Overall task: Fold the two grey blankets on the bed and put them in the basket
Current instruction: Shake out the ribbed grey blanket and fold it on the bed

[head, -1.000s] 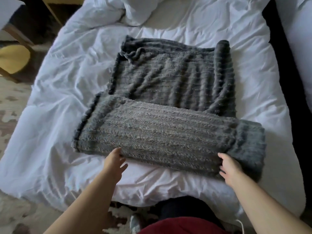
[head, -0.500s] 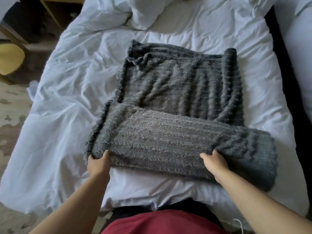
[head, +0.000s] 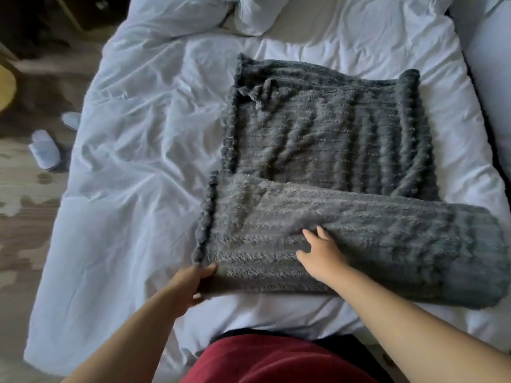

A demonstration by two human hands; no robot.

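Right hand point(head: 320, 252) has slid flat onto the blanket point(head: 331, 139) middle; left hand point(head: 190, 283) seemingly grips its corner, starting another fold.

Both bare forearms reach forward, the left arm from the lower left, the right arm from the lower right. Left grip point(head: 190, 286) is curled round the near left corner of the blanket point(head: 331, 139), thumb on top, fingers tucked underneath. Right grip point(head: 323, 252) lies palm down on the folded layer, fingers point(head: 307, 234) straight and spread, thumb out to the left.
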